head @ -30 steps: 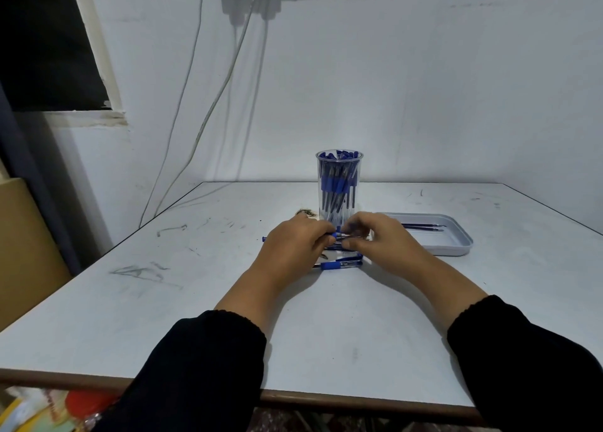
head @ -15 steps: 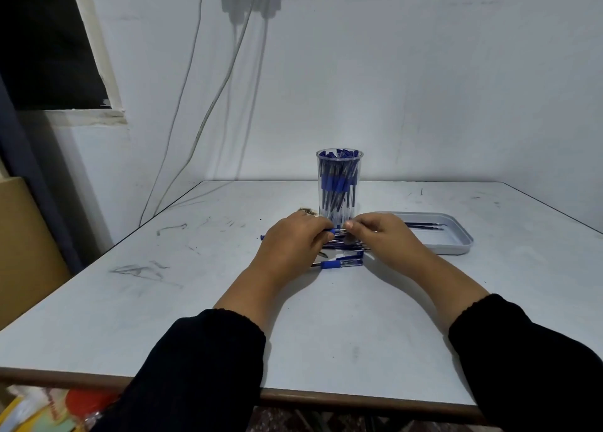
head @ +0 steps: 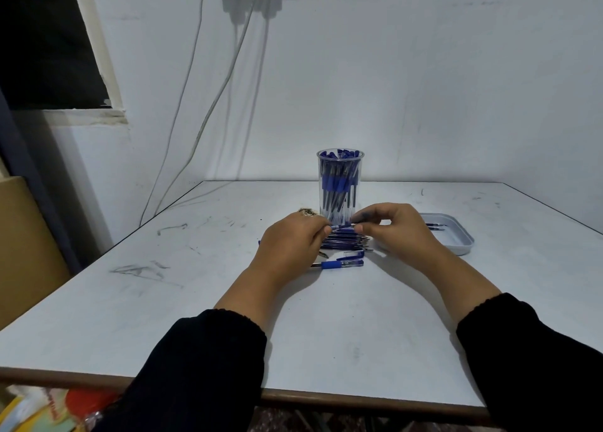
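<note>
1. At the near edge of the desk (head: 195, 317), both forearms in black sleeves reach forward. The wrists are low, probably to steady fine finger work.
2. Just nearer than the hands, a lone blue pen (head: 339, 264) lies crosswise on the desk. A loose clear cap (head: 354, 253) lies just beyond it. They look set apart from the rest, perhaps as a piece not yet put together.
3. The left hand (head: 293, 245) and right hand (head: 398, 229) share one held pen (head: 342, 226), level and just above the pile.
   - The left grip is closed, with curled fingers pinching the pen's left end.
   - The right grip is a thumb-and-forefinger pinch on the right end, with the other fingers arched loosely above.
   - Holding both ends suggests the pen is being twisted or pulled apart, or pushed together.
4. Under the held pen, the pile of pens (head: 346, 240) lies in a tidy crosswise stack, within easy reach for taking the next one.
5. Farther back, a clear cup (head: 340, 183) stands upright and packed with blue pens. To the right, a grey tray (head: 456, 239) holds a couple of thin refills (head: 435, 226).
6. Compared with half a second ago, the right hand has lifted and its spare fingers have spread upward. The held pen now sits a little higher off the pile. The cup, tray and lone pen have not moved.
</note>
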A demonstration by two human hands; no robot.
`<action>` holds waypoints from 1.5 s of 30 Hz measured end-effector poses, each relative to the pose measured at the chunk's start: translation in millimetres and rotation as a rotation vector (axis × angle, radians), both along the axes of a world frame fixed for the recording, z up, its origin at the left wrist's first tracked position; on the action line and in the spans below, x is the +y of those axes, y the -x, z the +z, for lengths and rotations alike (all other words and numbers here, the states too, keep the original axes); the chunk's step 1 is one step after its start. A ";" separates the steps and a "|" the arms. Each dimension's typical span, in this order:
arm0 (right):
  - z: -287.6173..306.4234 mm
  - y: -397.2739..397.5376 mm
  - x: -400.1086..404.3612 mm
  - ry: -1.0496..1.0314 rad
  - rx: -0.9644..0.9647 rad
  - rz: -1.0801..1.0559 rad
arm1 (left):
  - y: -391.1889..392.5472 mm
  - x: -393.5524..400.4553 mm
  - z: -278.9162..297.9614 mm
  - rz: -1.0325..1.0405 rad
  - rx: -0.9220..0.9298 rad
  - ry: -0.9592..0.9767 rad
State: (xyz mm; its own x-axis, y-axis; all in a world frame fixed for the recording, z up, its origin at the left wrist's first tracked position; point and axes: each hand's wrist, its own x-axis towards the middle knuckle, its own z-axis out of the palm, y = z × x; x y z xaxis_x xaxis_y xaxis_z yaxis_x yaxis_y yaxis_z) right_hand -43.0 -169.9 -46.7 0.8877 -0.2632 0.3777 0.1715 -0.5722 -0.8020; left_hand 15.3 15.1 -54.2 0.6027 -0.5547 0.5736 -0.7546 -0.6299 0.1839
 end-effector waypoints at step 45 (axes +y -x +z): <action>-10.7 1.1 -13.2 0.696 0.223 -0.070 | -11.5 1.9 -11.9 -0.058 -0.027 0.019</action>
